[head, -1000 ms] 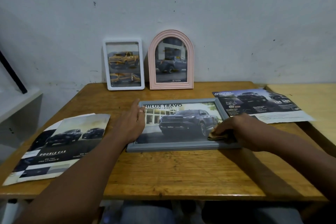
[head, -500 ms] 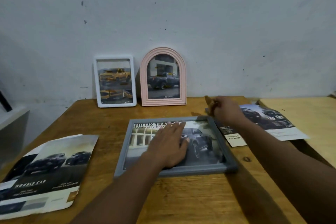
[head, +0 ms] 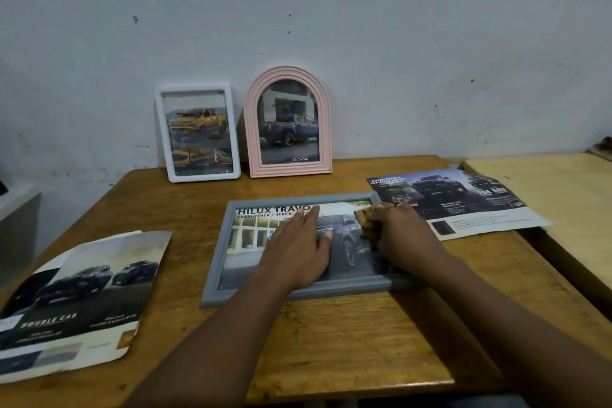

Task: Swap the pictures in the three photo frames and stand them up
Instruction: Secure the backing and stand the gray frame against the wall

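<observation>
My left hand (head: 298,248) lay flat, fingers straight and a little spread, pressing on the glass of the grey frame (head: 213,262) to pin it. My right hand (head: 397,238) was curled round a bunched brown cloth (head: 366,220), which met the glass near the frame's upper right corner. The grey frame lay face up in the middle of the desk (head: 331,341), holding a print of a dark truck.

Behind it, at the back edge, the white frame (head: 162,136) and the pink frame (head: 252,129) stood upright side by side against the wall (head: 397,43), each with a truck picture inside. One leaflet (head: 470,205) lay flat to the right, its near corner just beside the grey frame; another leaflet (head: 82,301) lay well apart to the left.

Step in hand, as I judged it: wiping the glass of the last frame, its picture being already in place.

Next move, as I judged it: set the cloth down, take the grey frame by its two short sides, and stand it at the back of the desk. The free stretch right of the pink frame looked wide enough. Its back stand was hidden, so leaning it on the wall seemed the safer course.
</observation>
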`<state>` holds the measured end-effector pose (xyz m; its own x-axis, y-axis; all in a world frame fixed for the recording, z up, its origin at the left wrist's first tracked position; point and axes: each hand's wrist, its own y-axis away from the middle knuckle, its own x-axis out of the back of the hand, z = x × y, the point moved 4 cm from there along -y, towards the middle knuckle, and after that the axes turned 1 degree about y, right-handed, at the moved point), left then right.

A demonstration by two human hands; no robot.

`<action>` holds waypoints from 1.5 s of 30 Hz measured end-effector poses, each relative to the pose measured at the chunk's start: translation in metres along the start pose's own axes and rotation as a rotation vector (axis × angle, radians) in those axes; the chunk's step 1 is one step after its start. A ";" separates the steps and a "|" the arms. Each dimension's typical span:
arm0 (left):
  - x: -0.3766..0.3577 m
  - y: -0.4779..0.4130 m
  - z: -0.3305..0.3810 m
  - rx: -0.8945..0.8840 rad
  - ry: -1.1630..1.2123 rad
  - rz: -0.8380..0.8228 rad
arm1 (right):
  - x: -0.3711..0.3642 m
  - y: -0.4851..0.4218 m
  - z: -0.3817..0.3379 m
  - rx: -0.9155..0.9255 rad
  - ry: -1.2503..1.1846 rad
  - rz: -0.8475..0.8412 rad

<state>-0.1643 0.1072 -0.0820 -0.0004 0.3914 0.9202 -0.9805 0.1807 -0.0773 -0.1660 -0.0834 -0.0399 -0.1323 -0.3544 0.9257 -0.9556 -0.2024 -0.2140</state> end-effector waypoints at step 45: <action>0.063 0.146 -0.082 0.042 -0.273 0.051 | -0.036 0.042 -0.028 -0.155 0.146 0.037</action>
<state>-0.2918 0.2327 -0.0665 -0.0978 0.1408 0.9852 -0.9850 0.1275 -0.1160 -0.2089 -0.0536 -0.0734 -0.1944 -0.2205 0.9558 -0.9769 -0.0448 -0.2090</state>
